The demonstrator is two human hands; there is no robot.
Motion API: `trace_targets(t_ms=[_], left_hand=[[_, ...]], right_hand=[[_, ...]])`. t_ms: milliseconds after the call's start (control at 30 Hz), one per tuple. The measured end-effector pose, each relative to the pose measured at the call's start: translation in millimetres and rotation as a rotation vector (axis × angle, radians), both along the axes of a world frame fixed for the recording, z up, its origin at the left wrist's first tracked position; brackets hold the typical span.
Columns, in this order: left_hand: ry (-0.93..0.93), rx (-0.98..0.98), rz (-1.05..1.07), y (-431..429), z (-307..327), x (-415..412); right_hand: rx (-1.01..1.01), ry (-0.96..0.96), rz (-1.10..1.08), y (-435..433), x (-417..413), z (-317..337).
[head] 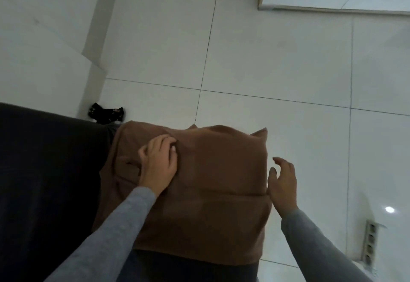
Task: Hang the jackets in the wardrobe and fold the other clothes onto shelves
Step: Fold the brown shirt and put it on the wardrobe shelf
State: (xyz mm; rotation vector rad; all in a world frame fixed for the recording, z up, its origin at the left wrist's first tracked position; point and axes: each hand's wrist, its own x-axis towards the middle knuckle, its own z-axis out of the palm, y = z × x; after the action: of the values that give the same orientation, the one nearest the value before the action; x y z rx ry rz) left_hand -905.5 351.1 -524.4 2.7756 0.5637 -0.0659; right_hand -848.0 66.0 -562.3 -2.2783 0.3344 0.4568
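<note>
**Me:** Glossy white floor tiles (277, 60) fill most of what I see, with a pale wall (44, 26) off to the left.

**Friend:** And the clothes?

**Me:** One folded brown soft-cloth garment (210, 182) lies in front of me. Its left side is on a dark fabric surface (44, 171), and its right side shows against the tiles.

**Friend:** What are your hands doing?

**Me:** My left hand (157, 164) is on top of the garment near its far left corner. The fingers are curled in and grip a ridge of the cloth. My right hand (282, 184) is at the garment's right edge, fingers loose and spread, holding nothing. I cannot tell whether it touches the cloth. Both my sleeves are grey.

**Friend:** Anything else around?

**Me:** A small black object (106, 113) lies on the floor by the wall, too blurred to name. A white socket strip (369, 244) lies at the lower right.
</note>
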Motion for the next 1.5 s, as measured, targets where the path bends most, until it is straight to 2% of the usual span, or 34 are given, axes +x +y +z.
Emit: trace_targets(t_ms=[100,167,300,433,533,667,833,967,1067,1200,1367,1433,1500], left_hand=[[0.028,-0.123,-0.098,-33,-7,61],[0.111,-0.229,-0.154,-52,-14,97],[0.61,-0.314,-0.23,-79,-30,149],[0.894,-0.296,-0.296,-84,-50,166],[0.898,-0.362,-0.254,-79,-60,168],[0.763,-0.56,-0.185,-75,-64,166],[0.438,-0.72,-0.061,-85,-47,169],[0.473,-0.808,-0.109,-90,-29,174],[0.506,-0.697,-0.25,-76,-18,176],[0.505,-0.474,-0.391,-42,-6,176],[0.603,-0.268,-0.459,-3,3,164],[0.625,-0.191,-0.496,6,5,158],[0.648,-0.105,-0.534,12,4,153]], right_hand=[[0.059,-0.039,0.114,9,41,-1],[0.083,-0.024,0.26,14,67,-7],[0.068,0.132,0.495,21,106,-28],[-0.151,0.326,0.804,29,130,-37],[-0.252,0.35,0.926,29,142,-38],[-0.249,0.196,0.852,25,141,-40],[-0.152,0.026,0.528,20,127,-40],[-0.072,-0.055,0.412,11,125,-33],[-0.067,-0.023,0.421,-1,124,-29],[-0.027,0.124,0.516,-21,114,-20],[-0.247,0.179,0.614,-32,89,-28],[-0.229,0.22,0.49,-31,83,-32],[-0.123,0.235,0.209,-27,82,-28]])
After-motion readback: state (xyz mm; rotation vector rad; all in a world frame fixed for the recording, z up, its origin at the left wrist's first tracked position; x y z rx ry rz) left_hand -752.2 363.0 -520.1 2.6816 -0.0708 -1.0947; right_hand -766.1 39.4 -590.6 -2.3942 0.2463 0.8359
